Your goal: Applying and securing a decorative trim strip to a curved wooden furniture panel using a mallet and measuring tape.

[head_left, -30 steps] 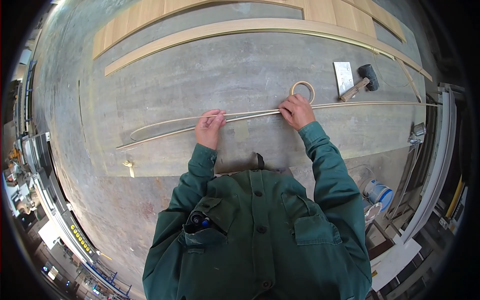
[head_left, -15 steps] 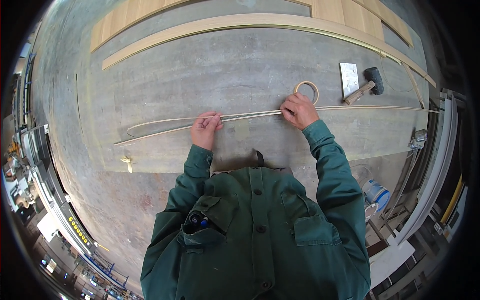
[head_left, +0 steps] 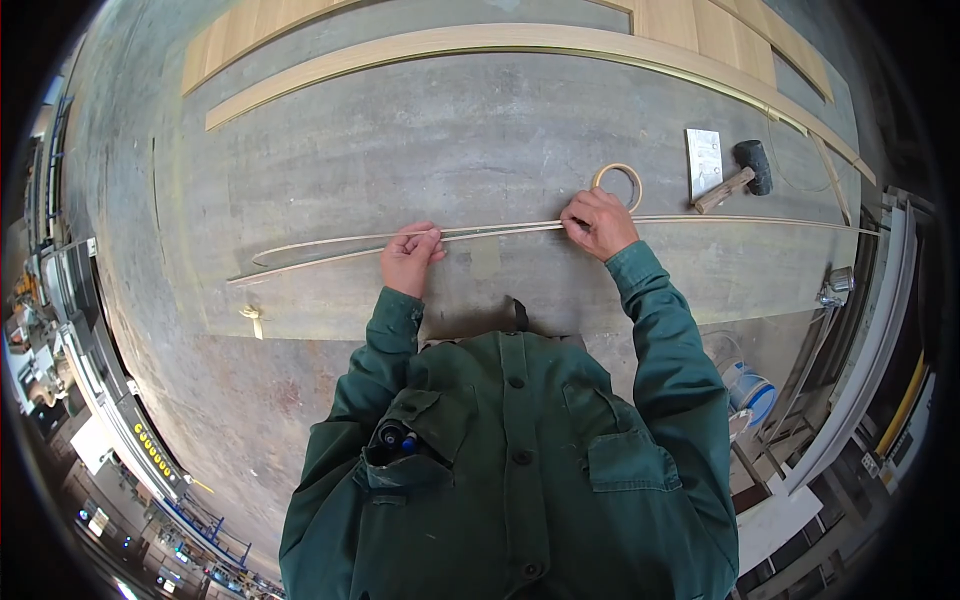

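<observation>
Two long, thin, pale wooden strips [head_left: 505,231] run across the grey tabletop. My left hand [head_left: 411,255] pinches them left of the middle, and beyond it their left ends spread apart, one curving above the other. Farther right, my right hand [head_left: 597,222] is closed on the same strips, its fingers pointing down. Past that hand the strips lie close together and reach the table's right side. A roll of yellowish tape [head_left: 631,176] lies just behind my right hand, partly covered by it.
A black-headed mallet [head_left: 754,167] with a wooden handle lies beside a pale metal plate [head_left: 705,158] at the right. Long wooden boards [head_left: 420,53] stretch along the far side. A crumpled tape piece [head_left: 256,322] is near the front left edge. A metal spray gun [head_left: 836,287] hangs at the right edge.
Both hands keep their hold on the strips with almost no movement. The view has shifted very slightly.
</observation>
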`<state>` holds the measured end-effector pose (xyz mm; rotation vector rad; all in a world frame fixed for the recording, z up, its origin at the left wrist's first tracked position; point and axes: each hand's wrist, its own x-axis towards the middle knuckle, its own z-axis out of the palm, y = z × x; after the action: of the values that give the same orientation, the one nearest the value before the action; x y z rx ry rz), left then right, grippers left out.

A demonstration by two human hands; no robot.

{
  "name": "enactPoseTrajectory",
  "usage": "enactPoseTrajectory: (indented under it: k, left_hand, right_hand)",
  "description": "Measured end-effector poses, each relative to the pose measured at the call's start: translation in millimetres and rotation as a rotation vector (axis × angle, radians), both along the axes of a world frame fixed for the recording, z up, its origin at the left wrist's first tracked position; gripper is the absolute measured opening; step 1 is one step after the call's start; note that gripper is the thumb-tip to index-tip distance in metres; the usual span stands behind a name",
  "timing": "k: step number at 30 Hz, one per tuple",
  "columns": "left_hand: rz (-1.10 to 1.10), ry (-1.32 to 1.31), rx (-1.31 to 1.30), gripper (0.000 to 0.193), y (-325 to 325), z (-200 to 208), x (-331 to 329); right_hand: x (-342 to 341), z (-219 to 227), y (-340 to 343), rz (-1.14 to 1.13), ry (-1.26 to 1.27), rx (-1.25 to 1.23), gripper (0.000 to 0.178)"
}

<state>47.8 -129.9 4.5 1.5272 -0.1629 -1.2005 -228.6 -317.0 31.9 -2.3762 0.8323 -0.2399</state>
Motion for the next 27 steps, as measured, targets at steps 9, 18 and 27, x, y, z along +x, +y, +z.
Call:
enactPoseTrajectory:
  k: [9,18,27]
  left_hand:
    - [-0.01,-0.036,-0.004,0.021,-0.8,0.0,-1.0]
    - [0.004,-0.043,-0.024,0.02,1.5,-3.1,-1.6]
    - [0.004,-0.092,-0.03,0.02,4.3,2.4,-3.0]
  right_hand:
    - [6.1,-1.5,3.4,-0.01,-0.022,-0.003,0.002]
    - [11.8,-5.1,4.7,-0.012,-0.029,0.002,0.001]
    - [13.6,-4.0,3.8,-0.011,-0.013,0.004,0.002]
